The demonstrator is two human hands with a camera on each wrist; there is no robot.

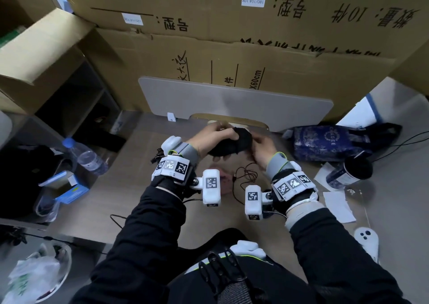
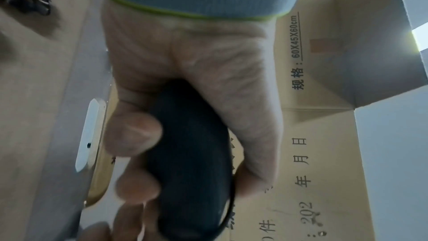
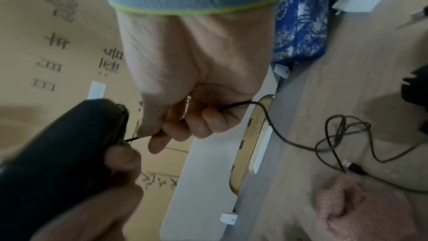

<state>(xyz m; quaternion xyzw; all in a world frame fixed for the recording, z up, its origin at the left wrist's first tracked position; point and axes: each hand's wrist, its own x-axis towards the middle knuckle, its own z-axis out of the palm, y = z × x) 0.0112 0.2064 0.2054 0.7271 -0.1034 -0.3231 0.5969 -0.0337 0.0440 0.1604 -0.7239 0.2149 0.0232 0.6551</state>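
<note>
Above the desk I hold a black oval device [image 1: 241,141] between both hands. My left hand [image 1: 209,138] grips it, fingers and thumb curled round its body [image 2: 192,162]. My right hand [image 1: 262,145] pinches the thin black cable [image 3: 277,131] where it leaves the device [image 3: 57,153]. The cable runs down from my right hand [image 3: 192,116] to a loose coil [image 1: 243,176] on the desk and ends in a USB plug [image 3: 353,167]. What kind of device it is cannot be told.
Cardboard boxes [image 1: 232,25] wall the back, with a grey panel [image 1: 232,101] leaning on them. A water bottle [image 1: 86,157] and blue box [image 1: 74,190] lie left. A blue patterned bag [image 1: 325,141], black cup [image 1: 352,171], paper [image 1: 339,206] and white controller [image 1: 368,241] lie right.
</note>
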